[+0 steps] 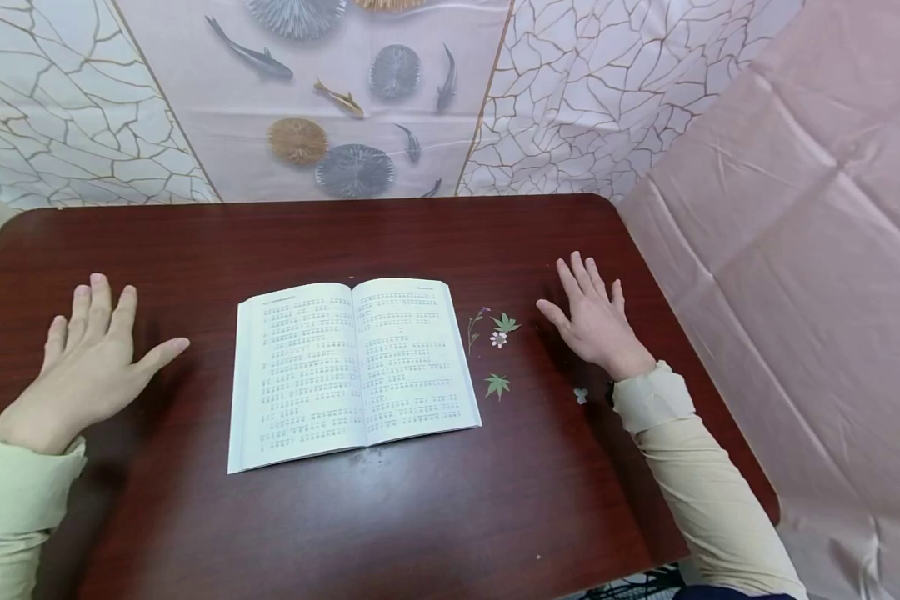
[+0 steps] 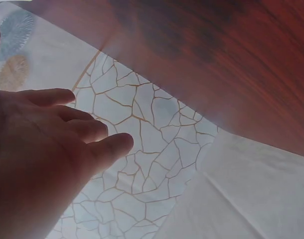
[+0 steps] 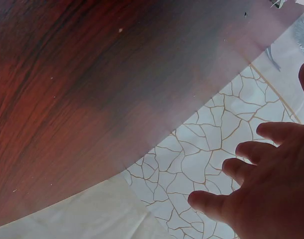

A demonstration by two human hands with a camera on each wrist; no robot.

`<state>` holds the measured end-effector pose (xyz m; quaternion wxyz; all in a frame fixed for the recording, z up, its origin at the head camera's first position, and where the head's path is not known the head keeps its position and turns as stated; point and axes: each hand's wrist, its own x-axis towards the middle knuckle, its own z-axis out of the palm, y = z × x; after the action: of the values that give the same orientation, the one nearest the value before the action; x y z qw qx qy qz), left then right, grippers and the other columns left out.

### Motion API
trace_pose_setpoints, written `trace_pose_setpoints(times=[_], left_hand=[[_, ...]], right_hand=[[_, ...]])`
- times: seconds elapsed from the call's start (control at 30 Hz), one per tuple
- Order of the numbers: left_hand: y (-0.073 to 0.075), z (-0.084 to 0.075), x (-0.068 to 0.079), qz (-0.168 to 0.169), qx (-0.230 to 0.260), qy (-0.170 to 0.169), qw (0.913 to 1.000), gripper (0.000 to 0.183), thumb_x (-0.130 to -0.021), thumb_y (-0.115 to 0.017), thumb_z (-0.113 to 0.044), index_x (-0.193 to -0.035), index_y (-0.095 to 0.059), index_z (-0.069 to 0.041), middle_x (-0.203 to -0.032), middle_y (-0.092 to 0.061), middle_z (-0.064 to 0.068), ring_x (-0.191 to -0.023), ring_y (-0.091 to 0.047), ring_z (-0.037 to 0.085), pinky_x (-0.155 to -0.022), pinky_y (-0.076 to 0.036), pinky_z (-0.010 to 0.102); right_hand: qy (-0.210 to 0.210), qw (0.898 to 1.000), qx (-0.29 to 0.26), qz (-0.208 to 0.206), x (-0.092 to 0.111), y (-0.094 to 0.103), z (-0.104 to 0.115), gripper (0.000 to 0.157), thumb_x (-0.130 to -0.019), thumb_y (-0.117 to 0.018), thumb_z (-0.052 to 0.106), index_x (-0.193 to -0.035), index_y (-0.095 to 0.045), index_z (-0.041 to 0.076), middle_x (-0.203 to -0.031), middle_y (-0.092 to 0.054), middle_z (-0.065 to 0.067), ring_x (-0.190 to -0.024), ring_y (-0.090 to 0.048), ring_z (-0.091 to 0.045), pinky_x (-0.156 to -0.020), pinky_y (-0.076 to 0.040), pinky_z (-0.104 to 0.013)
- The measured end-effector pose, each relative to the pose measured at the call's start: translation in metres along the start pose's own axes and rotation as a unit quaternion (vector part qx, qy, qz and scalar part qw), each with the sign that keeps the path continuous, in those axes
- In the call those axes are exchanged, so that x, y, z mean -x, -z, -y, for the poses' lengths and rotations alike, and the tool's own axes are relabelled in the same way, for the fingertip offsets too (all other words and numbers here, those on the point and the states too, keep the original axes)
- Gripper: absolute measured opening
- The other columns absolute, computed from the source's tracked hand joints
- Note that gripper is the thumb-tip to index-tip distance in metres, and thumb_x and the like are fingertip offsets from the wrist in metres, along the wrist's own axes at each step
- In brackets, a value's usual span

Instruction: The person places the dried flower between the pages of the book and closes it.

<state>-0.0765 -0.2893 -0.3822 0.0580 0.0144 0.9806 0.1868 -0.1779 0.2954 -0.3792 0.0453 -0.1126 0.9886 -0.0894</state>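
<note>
An open book (image 1: 307, 375) with printed pages lies in the middle of the dark red-brown table (image 1: 390, 533). Left of it, my left hand (image 1: 90, 367) is held palm down with fingers spread, holding nothing. My right hand (image 1: 596, 321) is likewise spread and bare, to the right of some small plant pieces. Between book and right hand lie a purple-tipped sprig (image 1: 473, 327), a green leaf (image 1: 506, 323), a white flower (image 1: 498, 339) and a second green leaf (image 1: 497, 385). Below the right hand, near the sleeve, is a small pale petalled piece (image 1: 581, 396).
Behind the table's far edge hangs a patterned cloth (image 1: 390, 108) with fish and round motifs. A plain pinkish cloth (image 1: 817, 250) hangs along the right side. The table's rounded right edge runs close to the right forearm (image 1: 705, 475).
</note>
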Motion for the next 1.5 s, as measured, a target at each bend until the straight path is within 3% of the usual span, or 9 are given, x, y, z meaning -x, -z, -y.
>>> trace_pose_setpoints(times=[0.27, 0.47, 0.67, 0.83, 0.97, 1.33, 1.5], left_hand=[[0.000, -0.004, 0.001, 0.008, 0.001, 0.000, 1.0000, 0.097, -0.098, -0.042, -0.057, -0.149, 0.005, 0.010, -0.149, 0.032, 0.025, -0.136, 0.032, 0.041, -0.107, 0.017, 0.062], [-0.009, -0.021, -0.001, 0.026, 0.030, -0.020, 0.9990, 0.096, -0.098, -0.044, -0.056, -0.150, 0.004, 0.009, -0.151, 0.025, 0.030, -0.138, 0.027, 0.044, -0.108, 0.012, 0.065], [-0.022, -0.047, -0.007, 0.068, 0.065, -0.036, 0.9950, 0.097, -0.097, -0.045, -0.059, -0.152, -0.002, 0.008, -0.154, 0.012, 0.034, -0.142, 0.013, 0.048, -0.108, 0.001, 0.068], [-0.031, -0.069, -0.010, 0.089, 0.080, -0.056, 0.9912, 0.097, -0.095, -0.047, -0.060, -0.152, -0.008, 0.009, -0.155, 0.001, 0.036, -0.143, 0.004, 0.049, -0.108, -0.005, 0.069], [-0.036, -0.084, -0.014, 0.104, 0.088, -0.070, 0.9882, 0.098, -0.095, -0.047, -0.060, -0.152, -0.008, 0.009, -0.156, 0.003, 0.033, -0.144, 0.005, 0.048, -0.109, -0.005, 0.068], [-0.035, -0.109, -0.016, 0.112, 0.077, -0.075, 0.9879, 0.099, -0.095, -0.045, -0.062, -0.152, -0.005, 0.008, -0.156, 0.002, 0.033, -0.144, 0.005, 0.047, -0.111, -0.005, 0.066], [-0.035, -0.112, -0.016, 0.119, 0.075, -0.074, 0.9873, 0.100, -0.095, -0.046, -0.061, -0.152, -0.003, 0.008, -0.156, 0.000, 0.033, -0.144, 0.001, 0.048, -0.110, -0.005, 0.066]], right_hand=[[-0.006, 1.000, -0.018, 0.001, 0.001, -0.001, 0.000, 0.078, -0.099, -0.037, 0.059, -0.157, -0.013, 0.013, -0.163, 0.002, -0.010, -0.148, 0.011, -0.026, -0.109, 0.005, -0.067], [-0.009, 0.997, -0.080, -0.021, 0.002, -0.007, 0.006, 0.069, -0.098, -0.050, 0.050, -0.148, -0.037, 0.004, -0.155, -0.025, -0.021, -0.143, -0.016, -0.041, -0.107, -0.015, -0.066], [0.003, 0.995, -0.102, -0.006, -0.003, -0.013, 0.022, 0.050, -0.096, -0.061, 0.032, -0.137, -0.052, 0.004, -0.134, -0.046, -0.019, -0.120, -0.035, -0.036, -0.096, -0.030, -0.055], [0.026, 0.993, -0.103, 0.043, -0.006, -0.013, 0.033, 0.044, -0.095, -0.064, 0.027, -0.132, -0.058, 0.004, -0.128, -0.051, -0.016, -0.115, -0.039, -0.033, -0.093, -0.034, -0.053], [0.028, 0.994, -0.082, 0.065, -0.007, -0.010, 0.038, 0.044, -0.092, -0.068, 0.025, -0.130, -0.060, 0.003, -0.125, -0.052, -0.015, -0.115, -0.041, -0.032, -0.093, -0.036, -0.053], [0.008, 0.996, -0.046, 0.076, -0.011, -0.013, 0.051, 0.045, -0.090, -0.070, 0.030, -0.128, -0.062, 0.006, -0.118, -0.053, -0.011, -0.111, -0.046, -0.030, -0.089, -0.043, -0.049], [-0.025, 0.996, -0.051, 0.073, -0.009, -0.015, 0.046, 0.037, -0.091, -0.068, 0.035, -0.113, -0.066, 0.005, -0.108, -0.054, -0.013, -0.105, -0.048, -0.031, -0.083, -0.046, -0.047]])
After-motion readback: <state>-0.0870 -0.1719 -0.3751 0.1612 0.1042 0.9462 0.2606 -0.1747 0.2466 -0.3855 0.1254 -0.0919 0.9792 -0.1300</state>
